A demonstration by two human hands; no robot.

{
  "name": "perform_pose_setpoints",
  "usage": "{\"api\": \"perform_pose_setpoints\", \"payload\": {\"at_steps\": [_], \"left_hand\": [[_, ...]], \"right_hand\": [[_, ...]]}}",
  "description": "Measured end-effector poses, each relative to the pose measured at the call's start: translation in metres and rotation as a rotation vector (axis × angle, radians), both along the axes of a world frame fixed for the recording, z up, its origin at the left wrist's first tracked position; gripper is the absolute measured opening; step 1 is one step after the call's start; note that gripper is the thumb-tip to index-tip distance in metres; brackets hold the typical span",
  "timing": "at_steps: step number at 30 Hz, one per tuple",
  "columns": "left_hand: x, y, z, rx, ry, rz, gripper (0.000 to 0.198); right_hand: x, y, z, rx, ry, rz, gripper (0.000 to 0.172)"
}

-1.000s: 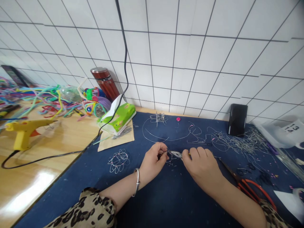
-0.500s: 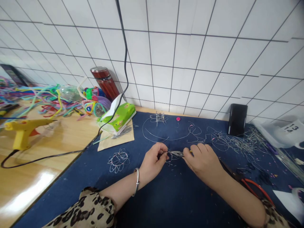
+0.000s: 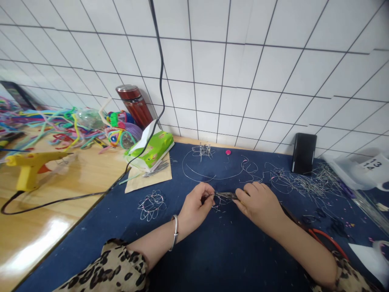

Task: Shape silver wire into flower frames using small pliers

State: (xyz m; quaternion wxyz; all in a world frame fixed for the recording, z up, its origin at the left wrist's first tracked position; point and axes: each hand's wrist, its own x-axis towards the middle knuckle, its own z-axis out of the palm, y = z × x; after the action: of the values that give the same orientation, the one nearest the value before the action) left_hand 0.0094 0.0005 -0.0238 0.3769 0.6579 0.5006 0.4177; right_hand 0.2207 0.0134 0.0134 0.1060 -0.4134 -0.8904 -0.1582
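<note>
Pinched in left hand (image 3: 197,203): thin wire piece (image 3: 219,199), over blue mat (image 3: 237,251). Clasped in right hand (image 3: 259,205): pliers (image 3: 229,196), nose at left fingertips, exact bite unclear. Probably light, springy, easily bent; best held close to plier nose. Left, apart: looped wire ring (image 3: 152,205). Farther right: tangled wire (image 3: 316,181).

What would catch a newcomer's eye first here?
Probably the centre, where the left hand pinches a wire piece and the right hand holds pliers to it. Then the yellow glue gun on the wooden tabletop at far left, and the bright green tissue pack in front of the red flask.
</note>
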Motion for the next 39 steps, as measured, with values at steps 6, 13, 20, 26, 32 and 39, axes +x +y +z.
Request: {"api": "perform_pose_setpoints", "payload": {"at_steps": [6, 13, 20, 26, 32, 39], "left_hand": [[-0.0004, 0.0005, -0.0002, -0.023, -0.012, -0.016, 0.007], [-0.0002, 0.0010, -0.0004, -0.063, -0.063, -0.028, 0.005], [-0.0002, 0.0020, -0.0034, -0.093, -0.119, -0.012, 0.002], [-0.0008, 0.0025, -0.0055, -0.077, -0.122, 0.002, 0.001], [-0.0020, 0.0031, -0.0053, -0.084, -0.146, -0.004, 0.001], [-0.0026, 0.0026, -0.0017, -0.128, -0.218, -0.056, 0.003]], "right_hand": [[0.0018, 0.0027, -0.0061, -0.190, 0.092, -0.018, 0.019], [0.0026, 0.0029, -0.0096, -0.341, 0.177, -0.036, 0.020], [0.0031, 0.0036, -0.0102, -0.399, 0.230, -0.020, 0.019], [0.0033, 0.0034, -0.0108, -0.351, 0.211, -0.021, 0.018], [0.0052, 0.0052, -0.0089, -0.333, 0.223, -0.014, 0.021], [0.0059, 0.0056, -0.0098, -0.136, 0.120, -0.004, 0.020]]}}
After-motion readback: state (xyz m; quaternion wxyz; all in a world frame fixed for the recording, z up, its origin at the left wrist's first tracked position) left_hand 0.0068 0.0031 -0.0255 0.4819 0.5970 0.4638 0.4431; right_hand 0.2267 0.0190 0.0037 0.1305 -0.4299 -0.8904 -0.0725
